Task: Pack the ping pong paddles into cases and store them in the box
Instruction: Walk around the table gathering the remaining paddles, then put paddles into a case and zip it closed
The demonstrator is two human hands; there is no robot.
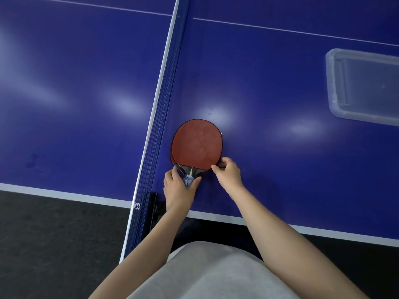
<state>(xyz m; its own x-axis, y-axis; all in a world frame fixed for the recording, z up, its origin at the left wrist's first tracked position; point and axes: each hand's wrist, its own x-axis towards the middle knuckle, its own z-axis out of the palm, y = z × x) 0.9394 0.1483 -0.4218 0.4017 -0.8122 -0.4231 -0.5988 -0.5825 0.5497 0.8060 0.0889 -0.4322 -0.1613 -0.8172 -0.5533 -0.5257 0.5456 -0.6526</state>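
A ping pong paddle (pixel 197 144) with a red rubber face lies on the blue table just right of the net. A dark case (pixel 220 134) lies under it; only a thin black rim shows around the blade. A second red edge shows at the blade's lower left. My left hand (pixel 178 187) grips the blue-patterned handle (pixel 188 180), mostly hidden by the fingers. My right hand (pixel 227 172) pinches the case edge at the blade's lower right. A clear plastic box (pixel 362 87) stands at the far right of the table.
The blue net (pixel 164 100) runs diagonally from top centre to the near table edge, with its black clamp post (pixel 153 207) beside my left wrist. The table's white-lined near edge (pixel 216 216) lies close to my body. Dark floor lies below.
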